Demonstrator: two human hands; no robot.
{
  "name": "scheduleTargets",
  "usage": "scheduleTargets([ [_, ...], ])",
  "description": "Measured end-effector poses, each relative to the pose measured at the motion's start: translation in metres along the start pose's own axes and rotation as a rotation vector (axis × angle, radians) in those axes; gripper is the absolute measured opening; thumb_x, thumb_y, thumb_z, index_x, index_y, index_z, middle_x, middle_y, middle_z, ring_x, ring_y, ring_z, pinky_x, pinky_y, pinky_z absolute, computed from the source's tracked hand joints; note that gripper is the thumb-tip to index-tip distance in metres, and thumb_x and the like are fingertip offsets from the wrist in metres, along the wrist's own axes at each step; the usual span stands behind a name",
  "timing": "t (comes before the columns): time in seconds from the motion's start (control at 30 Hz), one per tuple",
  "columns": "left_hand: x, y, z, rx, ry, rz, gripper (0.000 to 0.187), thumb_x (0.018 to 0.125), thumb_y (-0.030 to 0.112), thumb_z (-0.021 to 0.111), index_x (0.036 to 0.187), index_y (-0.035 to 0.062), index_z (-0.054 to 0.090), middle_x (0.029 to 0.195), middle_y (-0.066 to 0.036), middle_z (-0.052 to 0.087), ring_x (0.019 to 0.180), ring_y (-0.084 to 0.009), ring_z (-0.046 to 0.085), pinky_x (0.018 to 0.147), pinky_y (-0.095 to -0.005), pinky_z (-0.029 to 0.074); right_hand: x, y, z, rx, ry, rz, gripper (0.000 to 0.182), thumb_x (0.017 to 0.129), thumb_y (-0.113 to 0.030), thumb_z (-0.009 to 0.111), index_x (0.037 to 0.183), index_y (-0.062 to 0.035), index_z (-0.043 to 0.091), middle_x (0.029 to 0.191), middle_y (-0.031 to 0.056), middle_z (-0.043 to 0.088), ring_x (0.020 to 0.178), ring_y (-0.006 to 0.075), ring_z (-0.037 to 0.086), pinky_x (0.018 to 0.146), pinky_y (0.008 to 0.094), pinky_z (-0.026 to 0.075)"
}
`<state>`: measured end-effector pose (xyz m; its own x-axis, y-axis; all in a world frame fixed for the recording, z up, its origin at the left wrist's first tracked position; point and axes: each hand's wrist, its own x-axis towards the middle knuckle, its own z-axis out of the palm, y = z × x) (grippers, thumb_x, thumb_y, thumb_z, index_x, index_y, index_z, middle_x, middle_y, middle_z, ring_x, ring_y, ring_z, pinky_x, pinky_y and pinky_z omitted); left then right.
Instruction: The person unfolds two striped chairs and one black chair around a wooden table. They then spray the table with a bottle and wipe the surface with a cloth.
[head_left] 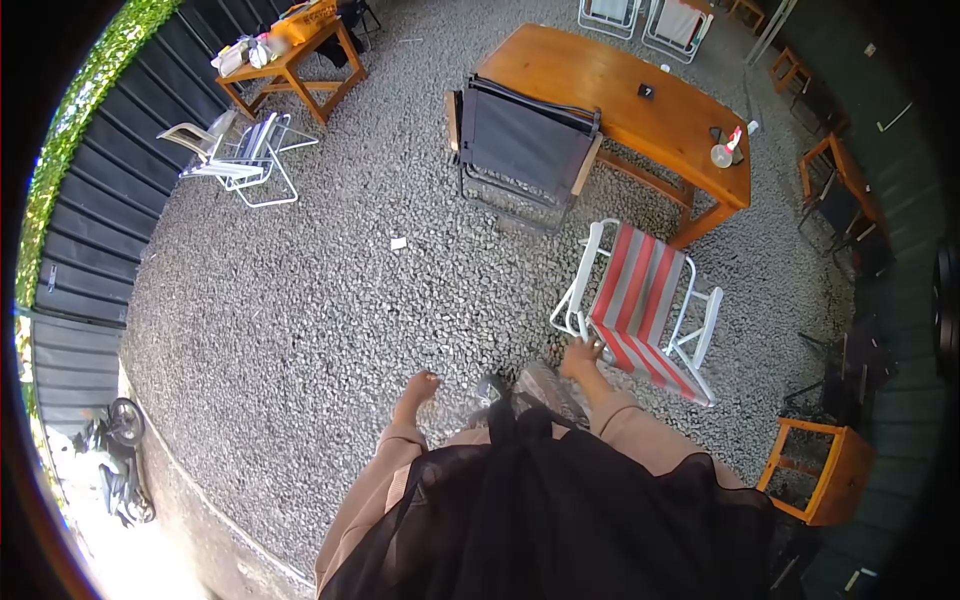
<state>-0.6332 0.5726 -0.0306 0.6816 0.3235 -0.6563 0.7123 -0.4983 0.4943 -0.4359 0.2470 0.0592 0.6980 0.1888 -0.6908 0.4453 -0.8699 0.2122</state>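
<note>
Just in front of my body, my left hand (pixel 421 386) hangs over the gravel with its fingers curled in; whether anything small is in it I cannot make out. My right hand (pixel 582 357) is beside the lower left corner of a red and grey striped folding chair (pixel 635 290) with a white frame. Its fingers are partly spread, near or touching the frame; contact is hard to tell. Beyond that chair stands a long wooden table (pixel 620 90) with a spray bottle (pixel 733 142) and a small black number sign (pixel 646 91). A dark folding chair (pixel 525 140) faces the table.
Grey gravel (pixel 300 300) covers the ground, with a white scrap (pixel 399 243) on it. A white folding chair (pixel 250 160) and a wooden table with bags (pixel 300 65) stand at the upper left. A motorcycle (pixel 120 465) is lower left, a wooden stool (pixel 815 470) lower right.
</note>
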Motion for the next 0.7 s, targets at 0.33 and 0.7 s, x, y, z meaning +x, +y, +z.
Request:
scheduleTargets([
  [0.33,0.046,0.042,-0.028,0.115,-0.563,-0.173,0.037,0.075,0.035,0.053,0.097,0.0064,0.062,0.084,-0.015,0.064,0.076,-0.0274,0.063,0.070,-0.0380,0.049,0.144,0.038,0.056,0.560,-0.085,-0.284,0.042,0.072,-0.041,0.050,0.087,-0.0048,0.066,0.090,0.0196,0.062,0.089,0.0362,0.057,0.085,0.0388,0.042],
  [0.7,0.279,0.184,-0.169,0.437,-0.573,-0.194,0.035,0.076,0.036,0.055,0.086,0.0045,0.064,0.081,-0.015,0.065,0.074,-0.0292,0.063,0.062,-0.0383,0.048,0.293,0.058,-0.051,0.701,-0.125,-0.144,0.038,0.071,-0.036,0.053,0.086,-0.0031,0.066,0.097,0.0179,0.061,0.090,0.0305,0.059,0.078,0.0388,0.046],
])
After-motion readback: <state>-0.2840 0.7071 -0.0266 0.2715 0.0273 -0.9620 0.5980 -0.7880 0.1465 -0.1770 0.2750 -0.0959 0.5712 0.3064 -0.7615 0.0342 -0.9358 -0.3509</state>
